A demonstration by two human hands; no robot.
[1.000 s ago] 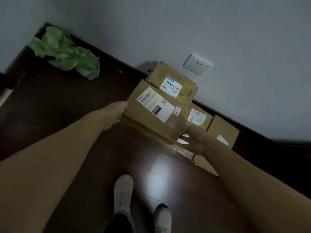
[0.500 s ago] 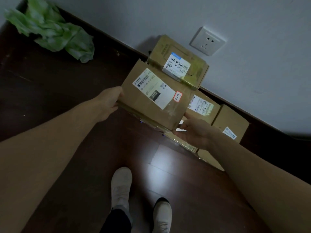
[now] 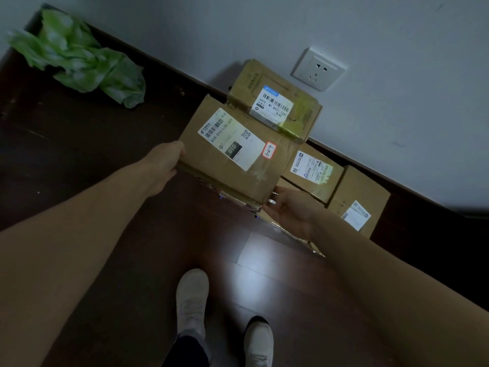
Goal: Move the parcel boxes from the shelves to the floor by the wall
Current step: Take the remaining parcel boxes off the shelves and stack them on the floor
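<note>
I hold a brown cardboard parcel box (image 3: pixel 211 168) with a white shipping label and a small red-edged sticker, low over the dark floor by the wall. My left hand (image 3: pixel 165 161) grips its left edge, fingers hidden under it. My right hand (image 3: pixel 288 207) grips its near right corner from below. Behind it a second labelled box (image 3: pixel 275 102) rests against the white wall. Two more boxes (image 3: pixel 312 173) (image 3: pixel 357 202) lie along the skirting to the right. Flat cardboard (image 3: pixel 296 234) shows under my right wrist.
A crumpled green plastic bag (image 3: pixel 82 67) lies in the corner at the far left. A white wall socket (image 3: pixel 318 68) sits just above the boxes. My two feet in light shoes (image 3: pixel 191 300) (image 3: pixel 258 340) stand on the dark wooden floor.
The held box has come a little nearer to the box against the wall. Both hands keep their grip.
</note>
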